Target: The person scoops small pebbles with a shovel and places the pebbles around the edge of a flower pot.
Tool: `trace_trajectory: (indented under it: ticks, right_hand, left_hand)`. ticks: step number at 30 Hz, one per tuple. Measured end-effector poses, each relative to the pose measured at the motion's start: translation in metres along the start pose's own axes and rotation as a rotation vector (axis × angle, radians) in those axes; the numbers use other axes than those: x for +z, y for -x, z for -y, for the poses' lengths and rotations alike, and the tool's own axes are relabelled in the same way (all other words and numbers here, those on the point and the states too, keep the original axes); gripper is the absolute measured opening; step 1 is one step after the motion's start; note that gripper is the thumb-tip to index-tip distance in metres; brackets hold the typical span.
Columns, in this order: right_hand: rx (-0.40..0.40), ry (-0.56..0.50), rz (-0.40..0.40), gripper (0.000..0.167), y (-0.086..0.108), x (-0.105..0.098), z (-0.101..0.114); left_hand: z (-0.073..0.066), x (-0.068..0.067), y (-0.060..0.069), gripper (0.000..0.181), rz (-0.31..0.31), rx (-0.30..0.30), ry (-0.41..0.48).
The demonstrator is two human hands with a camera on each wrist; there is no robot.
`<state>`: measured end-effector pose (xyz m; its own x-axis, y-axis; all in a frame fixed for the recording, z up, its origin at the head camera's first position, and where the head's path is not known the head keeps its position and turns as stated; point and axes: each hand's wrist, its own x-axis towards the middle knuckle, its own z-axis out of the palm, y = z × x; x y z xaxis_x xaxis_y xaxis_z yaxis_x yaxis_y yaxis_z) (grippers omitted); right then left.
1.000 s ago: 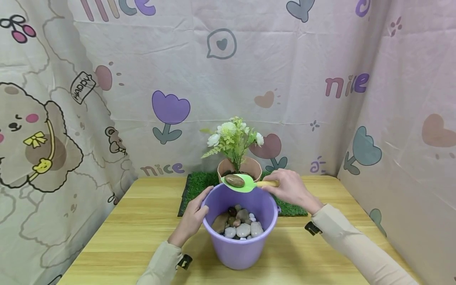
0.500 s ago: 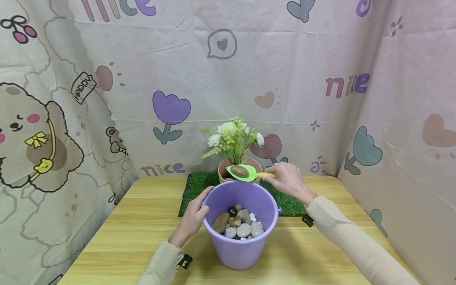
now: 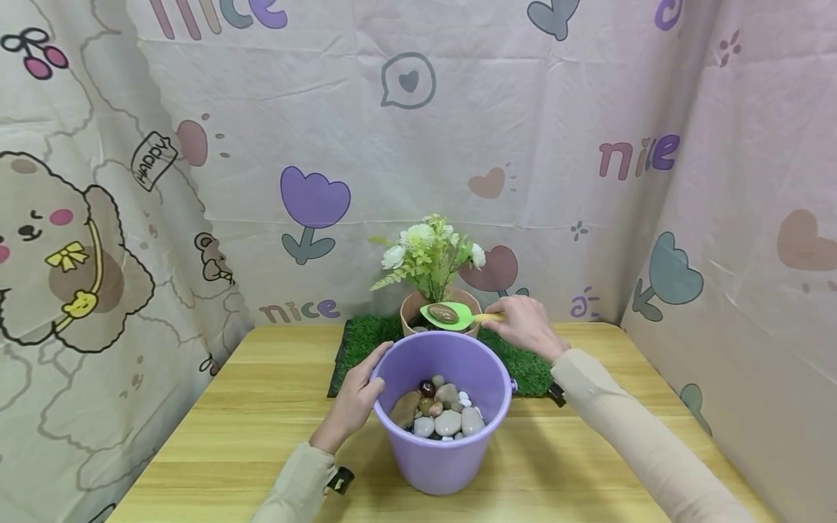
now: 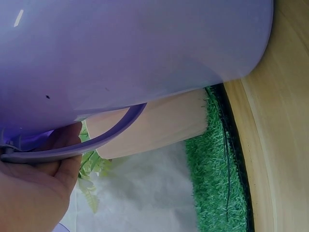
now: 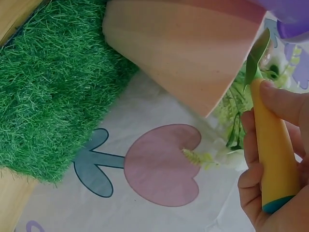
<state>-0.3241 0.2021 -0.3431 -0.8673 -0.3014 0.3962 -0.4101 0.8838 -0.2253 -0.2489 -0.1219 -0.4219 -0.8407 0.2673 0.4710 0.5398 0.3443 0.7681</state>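
Trowel (image 3: 464,316) at flowerpot (image 5: 181,43), bucket (image 3: 439,459) in front

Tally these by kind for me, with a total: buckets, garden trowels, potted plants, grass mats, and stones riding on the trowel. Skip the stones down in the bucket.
Purple bucket: 1
Garden trowel: 1
Potted flowering plant: 1
Artificial grass mat: 1
Brown stone on the trowel: 1
Total: 5

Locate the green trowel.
In the head view, the green trowel is just right of centre, in the right hand, by the flowerpot, beyond the purple bucket.
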Motion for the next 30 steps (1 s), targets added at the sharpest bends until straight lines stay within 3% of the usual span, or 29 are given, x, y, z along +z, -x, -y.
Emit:
trace_trajectory:
  ticks: [16,30]
  right_hand:
    - [-0.013,0.015,0.033,0.029,-0.006,0.011,0.005]
    - [-0.109,0.089,0.054,0.023,-0.012,0.008,0.004]
  left_hand:
    - [0.0,-0.001,0.002,0.065,0.005,-0.019,0.0]
    - [-0.001,0.0,0.0,0.064,0.005,-0.012,-0.003]
